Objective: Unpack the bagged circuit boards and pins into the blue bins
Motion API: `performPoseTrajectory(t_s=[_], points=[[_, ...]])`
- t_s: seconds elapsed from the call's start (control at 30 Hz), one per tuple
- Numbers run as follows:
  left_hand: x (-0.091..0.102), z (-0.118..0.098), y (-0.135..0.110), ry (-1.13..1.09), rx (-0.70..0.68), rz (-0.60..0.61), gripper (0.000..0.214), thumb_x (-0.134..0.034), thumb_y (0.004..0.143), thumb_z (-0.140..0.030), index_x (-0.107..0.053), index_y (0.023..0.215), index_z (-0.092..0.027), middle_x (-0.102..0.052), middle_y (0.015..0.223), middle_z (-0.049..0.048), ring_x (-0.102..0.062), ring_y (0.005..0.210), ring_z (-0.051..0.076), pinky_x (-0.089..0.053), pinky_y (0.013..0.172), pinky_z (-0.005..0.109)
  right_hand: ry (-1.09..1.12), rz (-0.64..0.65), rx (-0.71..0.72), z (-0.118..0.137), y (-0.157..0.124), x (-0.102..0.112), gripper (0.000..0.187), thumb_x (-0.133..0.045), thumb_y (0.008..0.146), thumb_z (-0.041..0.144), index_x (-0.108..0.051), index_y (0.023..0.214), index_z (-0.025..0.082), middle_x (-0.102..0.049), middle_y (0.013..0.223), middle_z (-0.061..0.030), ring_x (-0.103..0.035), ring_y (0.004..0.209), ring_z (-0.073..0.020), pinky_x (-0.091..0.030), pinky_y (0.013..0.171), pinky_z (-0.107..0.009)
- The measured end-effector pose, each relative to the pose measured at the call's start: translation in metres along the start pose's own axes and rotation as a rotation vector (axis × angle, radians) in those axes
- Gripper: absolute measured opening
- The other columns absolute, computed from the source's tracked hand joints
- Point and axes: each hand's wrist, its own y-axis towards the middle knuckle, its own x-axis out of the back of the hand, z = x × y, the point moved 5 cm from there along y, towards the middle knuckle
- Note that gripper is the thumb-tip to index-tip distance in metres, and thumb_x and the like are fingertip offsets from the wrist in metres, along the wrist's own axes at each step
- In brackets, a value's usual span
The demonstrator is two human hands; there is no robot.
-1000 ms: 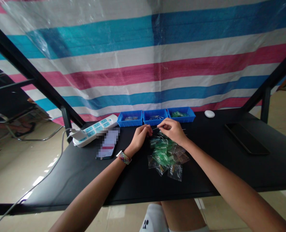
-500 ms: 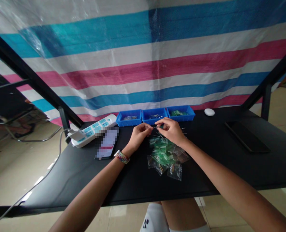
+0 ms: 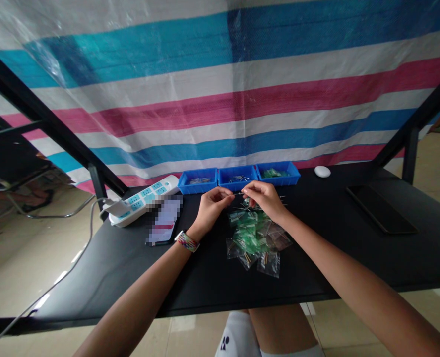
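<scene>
Just in front of the middle blue bin [image 3: 238, 186], the left hand [image 3: 214, 204] and right hand [image 3: 263, 199] pinch a thin metal rod [image 3: 238, 194] by opposite ends, probably steadying it; green plastic packets [image 3: 250, 232] lie heaped nearby, seemingly for easy reach.

Black worktop [image 3: 115, 272] has striped sheeting [image 3: 205, 109] hung behind it, black frame bars [image 3: 56, 128] at its left and right ends, dark chair [image 3: 4, 153] off its left, glossy tan floor [image 3: 19, 258] with glare below it.
</scene>
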Motion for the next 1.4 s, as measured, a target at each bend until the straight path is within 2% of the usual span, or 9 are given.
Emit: performPoseTrajectory(t_s=[0.17,0.33,0.47,0.6,0.8,1.0,1.17,1.27,1.4], points=[[-0.002,-0.002,-0.001,0.000,-0.010,0.020,0.029,-0.083,0.078,-0.039,-0.067,0.088,-0.017,-0.063,0.072,-0.0015,-0.056,0.064,0.011,-0.044,0.061,0.024,0.015,-0.005,-0.008,-0.002,0.001,0.001,0.027,-0.079,0.075,0.043,-0.073,0.086,0.019,-0.072,0.074,-0.0022,-0.059,0.054,-0.0126,-0.049,0.051,-0.026],[-0.007,-0.004,-0.003,-0.106,0.036,0.093,0.031,-0.075,0.084,-0.041,-0.057,0.097,-0.020,-0.061,0.069,-0.0038,-0.058,0.061,0.012,-0.046,0.060,0.024,-0.070,-0.038,0.021,-0.004,0.001,0.002,0.017,-0.077,0.076,0.035,-0.072,0.082,0.020,-0.065,0.061,0.0001,-0.059,0.052,-0.0150,-0.045,0.049,-0.026],[-0.008,-0.002,-0.004,-0.068,0.071,0.136,0.029,-0.064,0.089,-0.047,-0.058,0.088,-0.019,-0.061,0.069,-0.0011,-0.058,0.062,0.013,-0.045,0.058,0.025,-0.108,-0.055,0.052,0.000,0.000,0.003,0.013,-0.075,0.077,0.033,-0.073,0.080,0.021,-0.067,0.063,-0.0009,-0.060,0.051,-0.0161,-0.044,0.048,-0.028],[-0.008,0.006,-0.003,0.004,0.127,0.165,0.039,-0.057,0.093,-0.055,-0.062,0.082,-0.017,-0.060,0.066,0.0008,-0.057,0.059,0.013,-0.041,0.055,0.025,-0.112,-0.054,0.076,0.001,0.000,0.003,0.014,-0.075,0.078,0.034,-0.073,0.081,0.021,-0.070,0.068,-0.0019,-0.061,0.052,-0.0163,-0.045,0.049,-0.028],[-0.006,0.006,-0.002,0.025,0.085,0.155,0.038,-0.065,0.092,-0.054,-0.062,0.080,-0.018,-0.061,0.065,-0.0005,-0.055,0.058,0.012,-0.041,0.057,0.025,-0.125,-0.041,0.072,-0.002,0.000,0.003,0.014,-0.075,0.080,0.033,-0.074,0.082,0.020,-0.067,0.064,-0.0011,-0.059,0.052,-0.0151,-0.045,0.049,-0.027],[-0.003,0.003,0.000,-0.007,0.024,0.119,0.028,-0.073,0.088,-0.043,-0.064,0.088,-0.017,-0.061,0.071,-0.0015,-0.056,0.062,0.011,-0.042,0.058,0.024,-0.030,-0.049,0.050,0.001,-0.001,0.004,0.032,-0.078,0.078,0.038,-0.072,0.104,0.021,-0.072,0.099,-0.0044,-0.061,0.058,-0.0107,-0.051,0.051,-0.025],[-0.003,-0.001,-0.002,0.015,0.001,0.089,0.025,-0.076,0.085,-0.038,-0.064,0.086,-0.017,-0.061,0.073,-0.0011,-0.057,0.064,0.012,-0.043,0.059,0.023,-0.002,-0.040,0.033,0.001,0.002,0.005,0.031,-0.075,0.082,0.047,-0.070,0.093,0.019,-0.070,0.084,-0.0023,-0.057,0.051,-0.0101,-0.049,0.048,-0.024],[-0.005,-0.003,-0.003,0.037,-0.008,0.100,0.024,-0.076,0.085,-0.038,-0.064,0.086,-0.017,-0.061,0.072,-0.0012,-0.057,0.065,0.012,-0.042,0.059,0.023,0.014,-0.007,0.028,-0.003,0.003,0.003,0.029,-0.077,0.080,0.045,-0.070,0.088,0.018,-0.069,0.076,-0.0012,-0.059,0.052,-0.0108,-0.049,0.048,-0.024],[-0.004,-0.002,-0.002,0.098,-0.042,0.098,0.021,-0.071,0.088,-0.037,-0.064,0.089,-0.018,-0.060,0.072,-0.0011,-0.057,0.065,0.013,-0.043,0.061,0.025,0.019,-0.034,0.048,-0.002,0.003,0.002,0.026,-0.081,0.077,0.041,-0.070,0.084,0.017,-0.066,0.073,0.0008,-0.060,0.051,-0.0108,-0.048,0.047,-0.023]])
